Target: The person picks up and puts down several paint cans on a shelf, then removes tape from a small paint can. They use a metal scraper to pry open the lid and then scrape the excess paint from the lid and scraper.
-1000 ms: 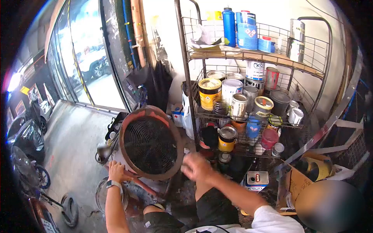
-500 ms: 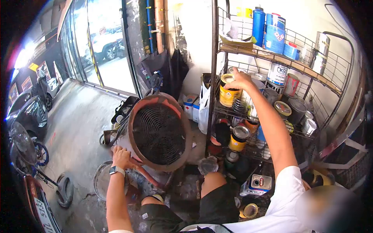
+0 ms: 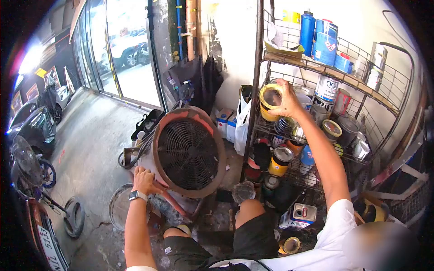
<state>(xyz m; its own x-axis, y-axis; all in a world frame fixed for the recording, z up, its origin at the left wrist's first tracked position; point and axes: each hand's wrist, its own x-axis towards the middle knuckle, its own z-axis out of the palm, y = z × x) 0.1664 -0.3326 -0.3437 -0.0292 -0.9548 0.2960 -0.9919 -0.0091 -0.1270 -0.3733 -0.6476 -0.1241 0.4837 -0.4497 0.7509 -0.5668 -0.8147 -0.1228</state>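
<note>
My right hand [image 3: 289, 103] grips the rim of a yellow paint can [image 3: 270, 112] on the wire shelf. The can tips toward me, its open top showing a dark inside. My fingers and thumb span its right side. Low on the left, my left hand [image 3: 144, 180] is closed around the red tube frame [image 3: 172, 201] of a large drum fan [image 3: 187, 151]. The fan has a rusty round rim and a dark grille, and it stands in front of my knees. Some of my left fingers are hidden behind the hand.
More cans and tins crowd the wire rack [image 3: 260, 54], including a blue drum [image 3: 324, 45] and a K-92 tin [image 3: 326, 88]. By my right leg stands a square tin [image 3: 298, 216]. A round lid-like disc [image 3: 121, 207] and a tyre [image 3: 74, 217] lie leftward. Glass doors [image 3: 131, 49] stand behind.
The yellow can has tipped toward me, so its open top shows more. My right hand has turned and lowered slightly with it. My left hand keeps its hold; the view has shifted a little.
</note>
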